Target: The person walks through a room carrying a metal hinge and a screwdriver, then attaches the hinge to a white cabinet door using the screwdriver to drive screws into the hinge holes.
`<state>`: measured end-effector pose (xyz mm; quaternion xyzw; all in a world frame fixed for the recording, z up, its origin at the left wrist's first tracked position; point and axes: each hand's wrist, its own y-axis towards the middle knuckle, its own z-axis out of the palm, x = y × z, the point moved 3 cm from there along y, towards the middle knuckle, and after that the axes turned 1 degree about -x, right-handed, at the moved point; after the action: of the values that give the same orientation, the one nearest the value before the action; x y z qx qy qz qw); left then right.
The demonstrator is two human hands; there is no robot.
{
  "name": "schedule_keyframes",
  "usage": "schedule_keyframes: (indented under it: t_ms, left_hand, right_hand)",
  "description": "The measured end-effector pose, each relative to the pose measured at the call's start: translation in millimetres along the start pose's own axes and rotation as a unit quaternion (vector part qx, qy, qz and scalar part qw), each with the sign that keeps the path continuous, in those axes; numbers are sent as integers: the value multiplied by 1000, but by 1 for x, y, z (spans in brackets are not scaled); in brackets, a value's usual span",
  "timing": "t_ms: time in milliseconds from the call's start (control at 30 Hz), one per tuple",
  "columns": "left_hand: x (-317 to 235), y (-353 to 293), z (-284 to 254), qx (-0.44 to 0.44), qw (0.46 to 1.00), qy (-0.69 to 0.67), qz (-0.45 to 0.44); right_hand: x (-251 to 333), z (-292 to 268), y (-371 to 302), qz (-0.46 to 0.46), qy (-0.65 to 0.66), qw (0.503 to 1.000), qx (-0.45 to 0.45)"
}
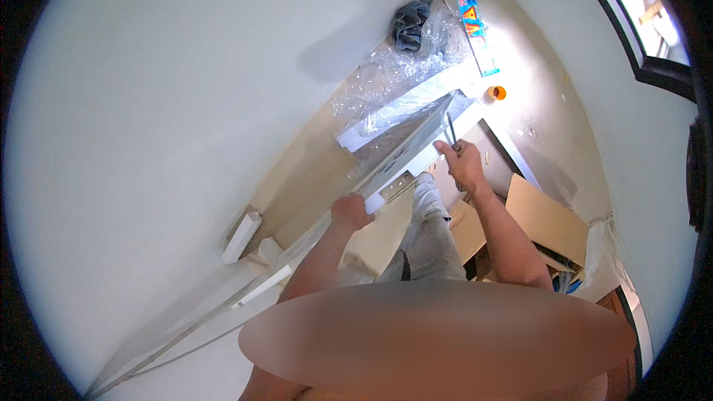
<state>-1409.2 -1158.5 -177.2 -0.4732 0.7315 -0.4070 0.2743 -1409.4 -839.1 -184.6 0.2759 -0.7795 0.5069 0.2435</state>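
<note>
A long white box-like panel (425, 156) slants across the middle, its greyish face turned toward the left wall. My left hand (351, 212) is closed round the panel's lower left end, the fingers partly hidden. Near the panel's upper right part is my right hand (464, 165), closed round a thin dark tool that looks like a screwdriver (451, 128). Its shaft points up across the white edge, and its dark handle end shows below the fist. Whether the tip touches the panel, I cannot tell. A small plate with holes (396, 187) shows on the panel's underside between my hands.
Clear plastic wrap (401, 74) and a dark crumpled bag (411, 24) lie beyond the panel, beside a printed blue strip (475, 30). An orange roll (497, 93) sits on the floor (553, 134). Open cardboard boxes (549, 215) stand right of my legs. A wall (171, 104) rises at left.
</note>
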Motion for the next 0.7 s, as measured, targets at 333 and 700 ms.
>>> schedule_keyframes:
  t_ms: [333, 700]
  left_hand:
    - [-11, -3, -13, 69, 997, 28, -11]
    - [-15, 11, -26, 131, 987, 83, 31]
  right_hand:
    - [-7, -3, 4, 20, 79, 995, 50]
    - [-13, 3, -1, -2, 101, 995, -17]
